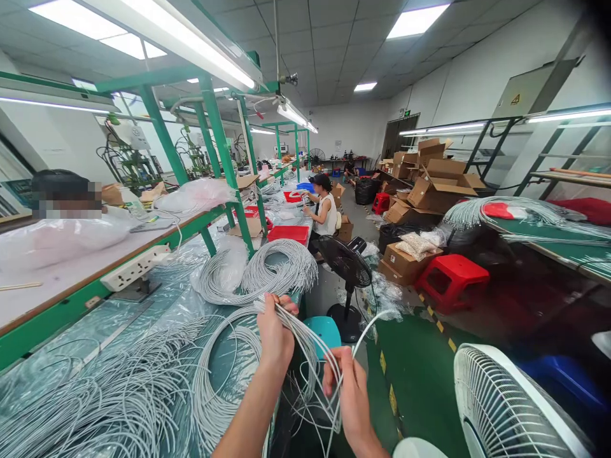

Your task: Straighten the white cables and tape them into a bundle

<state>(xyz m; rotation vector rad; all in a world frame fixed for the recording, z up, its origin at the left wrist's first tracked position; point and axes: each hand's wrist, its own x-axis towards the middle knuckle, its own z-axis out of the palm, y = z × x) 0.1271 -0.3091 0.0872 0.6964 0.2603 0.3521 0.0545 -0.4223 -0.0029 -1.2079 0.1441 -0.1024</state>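
My left hand [277, 331] is closed around a bundle of thin white cables [310, 337] above the bench edge. Lower and to the right, my right hand [348, 388] pinches part of the same bundle, with one cable end curving up past it. Loose lengths hang down below both hands. On the bench, a coil of cables [205, 375] lies just left of my left forearm. Beyond it sits another coil [281, 264]. A wide heap of loose cables [114, 394] spreads over the left of the bench.
A black fan [346, 261] and a turquoise stool [323, 337] stand beyond my hands. At lower right is a white fan [510, 401]. A red stool [451, 280] and cardboard boxes [439, 184] line the right. A co-worker [327, 213] sits farther along the bench; another person is at left.
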